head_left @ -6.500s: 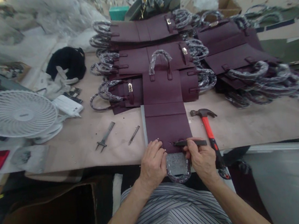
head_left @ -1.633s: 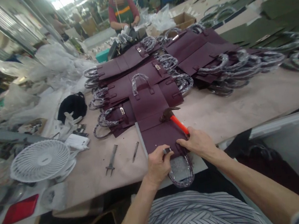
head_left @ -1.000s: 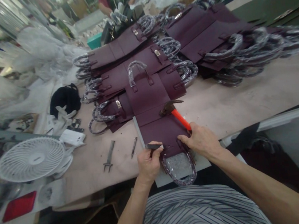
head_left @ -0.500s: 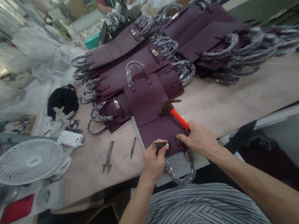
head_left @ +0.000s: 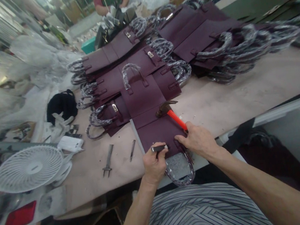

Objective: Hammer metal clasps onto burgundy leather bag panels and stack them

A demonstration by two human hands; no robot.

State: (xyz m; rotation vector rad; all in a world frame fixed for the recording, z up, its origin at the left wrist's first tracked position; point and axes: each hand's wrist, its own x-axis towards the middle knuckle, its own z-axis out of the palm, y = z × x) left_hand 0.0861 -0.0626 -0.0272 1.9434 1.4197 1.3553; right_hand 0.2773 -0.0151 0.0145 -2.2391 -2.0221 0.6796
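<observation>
The left hand (head_left: 154, 165) pinches a short dark tool (head_left: 158, 148) between thumb and fingers, its pale end pointing right, above the near end of a purple bag piece (head_left: 152, 130). The right hand (head_left: 200, 139) is closed around the handle of a hammer (head_left: 178, 120), with the thumb reaching out toward the bag piece. The hammer's dark head is over the middle of that piece; whether it touches cannot be told. The bag piece lies flat at the near edge of the table (head_left: 233, 97), and its plastic-wrapped handle (head_left: 182, 181) hangs toward the striped shirt (head_left: 196, 209).

To the left lie a thin metal rod (head_left: 132, 150) and a two-pronged metal tool (head_left: 108, 161). Farther left is a white fan (head_left: 36, 167) with a small dark mark at its hub, too small to read. Near it are a white device (head_left: 70, 143) and a red flat object (head_left: 19, 217). More purple bags (head_left: 133, 70) lie beyond, one with a shiny metal clasp (head_left: 114, 108); any lettering on it is too small to read.
</observation>
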